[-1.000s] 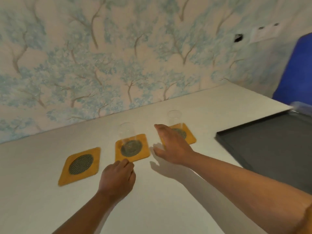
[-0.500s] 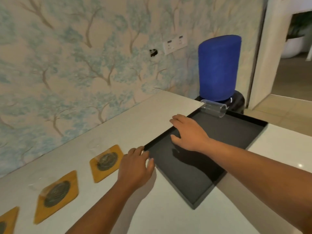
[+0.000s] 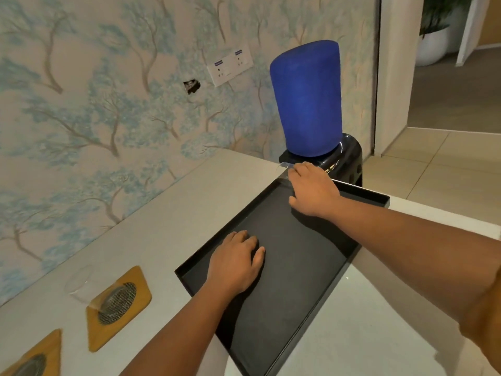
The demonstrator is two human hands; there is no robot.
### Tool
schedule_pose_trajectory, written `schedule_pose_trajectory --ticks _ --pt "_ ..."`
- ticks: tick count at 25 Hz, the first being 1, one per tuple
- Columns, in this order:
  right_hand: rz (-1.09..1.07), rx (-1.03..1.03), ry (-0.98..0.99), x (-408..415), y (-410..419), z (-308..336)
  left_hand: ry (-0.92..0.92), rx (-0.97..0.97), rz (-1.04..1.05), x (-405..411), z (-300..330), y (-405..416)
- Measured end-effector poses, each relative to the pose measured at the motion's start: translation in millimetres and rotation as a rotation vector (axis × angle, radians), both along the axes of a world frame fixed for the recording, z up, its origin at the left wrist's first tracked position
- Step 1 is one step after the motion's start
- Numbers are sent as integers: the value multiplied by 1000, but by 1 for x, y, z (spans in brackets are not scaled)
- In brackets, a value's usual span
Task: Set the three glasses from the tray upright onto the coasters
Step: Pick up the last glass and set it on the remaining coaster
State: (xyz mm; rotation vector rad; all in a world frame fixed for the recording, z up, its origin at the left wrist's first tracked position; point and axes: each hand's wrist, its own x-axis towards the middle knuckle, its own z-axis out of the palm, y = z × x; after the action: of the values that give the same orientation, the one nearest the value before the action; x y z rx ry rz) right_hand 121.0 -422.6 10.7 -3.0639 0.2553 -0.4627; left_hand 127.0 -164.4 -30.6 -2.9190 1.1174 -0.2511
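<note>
A black tray (image 3: 303,270) lies on the pale table (image 3: 151,218). At its far corner a clear glass (image 3: 283,165) lies on its side, mostly hidden under my right hand (image 3: 311,191), whose fingers curl over it. My left hand (image 3: 235,264) rests flat on the tray's near left part and holds nothing. Left of the tray, a clear glass (image 3: 81,283) stands upright on a yellow coaster (image 3: 142,286). A second yellow coaster (image 3: 43,351) shows at the bottom left edge; I cannot tell what is on it.
A water dispenser with a blue covered bottle (image 3: 306,99) stands just behind the tray's far corner, beyond the table edge. The patterned wall with sockets (image 3: 230,67) runs along the table's back. Tiled floor and a doorway lie to the right.
My view swung right from the coasters to the tray. My right hand reached across the tray and closed over the lying glass. My left hand moved from the table onto the tray.
</note>
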Motion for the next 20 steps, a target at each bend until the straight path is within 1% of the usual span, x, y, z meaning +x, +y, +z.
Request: schedule_pose_trajectory --ticks 4,13,18,20 --pt "-20 -47 21 17 -7 -6 16 -8 4 6 1 -6" --pt "-145 47 133 59 -19 4 -17 5 -8 -1 -7 -10" --pt "-189 36 156 69 -20 -1 -31 -6 -17 2 -11 -10" --pt "-186 35 136 68 -20 -2 -41 -4 -17 2 -11 -9"
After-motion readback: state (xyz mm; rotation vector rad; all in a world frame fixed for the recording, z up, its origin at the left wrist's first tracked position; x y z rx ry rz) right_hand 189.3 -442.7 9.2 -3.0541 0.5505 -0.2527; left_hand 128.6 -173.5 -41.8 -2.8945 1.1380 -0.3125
